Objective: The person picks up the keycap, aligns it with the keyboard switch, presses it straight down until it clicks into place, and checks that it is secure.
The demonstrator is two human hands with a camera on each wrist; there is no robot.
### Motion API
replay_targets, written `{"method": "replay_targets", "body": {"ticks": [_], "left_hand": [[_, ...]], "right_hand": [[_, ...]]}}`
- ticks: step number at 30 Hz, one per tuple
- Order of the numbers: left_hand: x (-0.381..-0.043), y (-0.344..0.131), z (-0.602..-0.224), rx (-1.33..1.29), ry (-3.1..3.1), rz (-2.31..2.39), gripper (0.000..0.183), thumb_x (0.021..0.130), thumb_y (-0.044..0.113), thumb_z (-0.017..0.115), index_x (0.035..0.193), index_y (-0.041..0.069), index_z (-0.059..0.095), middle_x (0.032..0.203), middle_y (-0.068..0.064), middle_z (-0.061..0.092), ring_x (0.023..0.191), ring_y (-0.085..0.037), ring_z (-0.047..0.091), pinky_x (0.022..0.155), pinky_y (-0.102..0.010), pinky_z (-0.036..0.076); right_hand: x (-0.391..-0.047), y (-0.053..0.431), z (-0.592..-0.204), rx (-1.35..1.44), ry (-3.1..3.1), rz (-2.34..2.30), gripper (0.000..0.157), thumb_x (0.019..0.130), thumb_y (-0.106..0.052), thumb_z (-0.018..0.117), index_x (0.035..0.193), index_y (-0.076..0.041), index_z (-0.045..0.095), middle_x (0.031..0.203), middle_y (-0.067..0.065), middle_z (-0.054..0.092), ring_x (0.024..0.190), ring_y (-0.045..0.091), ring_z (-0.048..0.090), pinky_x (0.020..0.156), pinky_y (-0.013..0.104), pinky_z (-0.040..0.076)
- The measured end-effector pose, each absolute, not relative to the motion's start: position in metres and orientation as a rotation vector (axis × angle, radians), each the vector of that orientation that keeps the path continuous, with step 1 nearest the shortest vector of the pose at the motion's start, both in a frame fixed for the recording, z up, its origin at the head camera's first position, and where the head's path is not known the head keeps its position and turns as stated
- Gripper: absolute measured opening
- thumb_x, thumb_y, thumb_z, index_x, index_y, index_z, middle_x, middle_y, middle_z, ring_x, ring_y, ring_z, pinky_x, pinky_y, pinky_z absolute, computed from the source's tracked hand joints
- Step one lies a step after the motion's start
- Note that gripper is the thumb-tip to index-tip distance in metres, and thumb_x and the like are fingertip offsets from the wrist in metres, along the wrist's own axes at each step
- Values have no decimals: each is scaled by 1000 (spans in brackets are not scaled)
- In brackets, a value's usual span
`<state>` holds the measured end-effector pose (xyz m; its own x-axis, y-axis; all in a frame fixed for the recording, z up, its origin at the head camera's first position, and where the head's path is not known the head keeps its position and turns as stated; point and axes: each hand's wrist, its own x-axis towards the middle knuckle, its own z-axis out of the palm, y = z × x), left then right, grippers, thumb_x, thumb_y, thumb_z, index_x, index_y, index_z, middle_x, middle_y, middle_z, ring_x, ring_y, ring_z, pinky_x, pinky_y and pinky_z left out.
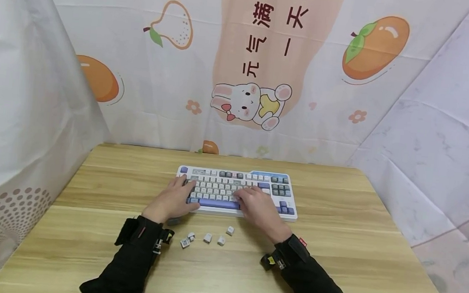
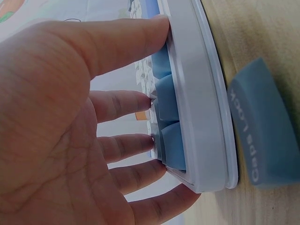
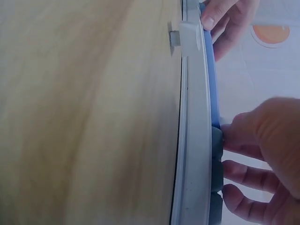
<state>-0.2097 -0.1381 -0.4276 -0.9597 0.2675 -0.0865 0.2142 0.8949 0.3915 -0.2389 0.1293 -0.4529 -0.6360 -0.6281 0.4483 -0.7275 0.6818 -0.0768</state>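
A white keyboard (image 1: 234, 213) with white, grey-blue and purple keycaps lies across the desk. Over its left end, my left hand (image 1: 173, 200) is spread, fingers on the keys and thumb at the left end of the purple space bar (image 1: 218, 204). The left wrist view shows the thumb and fingers (image 2: 119, 105) apart. My right hand (image 1: 257, 208) rests on the keys right of the middle, fingers gently bent. In the right wrist view its fingertips (image 3: 232, 166) touch the keys near the front edge; no separate thing shows between them.
Loose pale keycaps, several of them, including one (image 1: 207, 238), lie before the keyboard. A grey-blue Caps Lock keycap (image 2: 262, 126) lies on the wooden desk (image 1: 223, 276) close to the keyboard's front edge, beside my left wrist. A printed curtain (image 1: 172, 90) hangs behind the desk.
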Motion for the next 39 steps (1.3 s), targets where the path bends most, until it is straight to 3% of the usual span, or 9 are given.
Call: {"method": "replay_targets", "body": {"ticks": [13,24,39], "left_hand": [[-211,-136,-427,368,2924,585,73,88,40,63,145,3,36,151,-29,20,137,-46,16,106,-57,23],[-211,-138,-429,382,2934,587,73,88,40,63,145,2,37,151,-29,21,136,-47,17,105,-58,25],[-210,-139,-431,390,2931,598,73,87,40,63,144,2,37,151,-28,20,136,-46,18,105,-57,25]], "right_hand": [[-235,132,-445,1081,-2586,273,18,79,-4,62,85,-14,74,94,-1,66,89,18,60,79,32,50],[-229,131,-439,1106,-2634,48,29,82,-3,59,103,-14,75,107,1,68,95,23,58,75,33,53],[-224,130,-436,1106,-2688,148,22,85,-12,61,104,-10,72,110,5,65,95,24,56,74,35,51]]}}
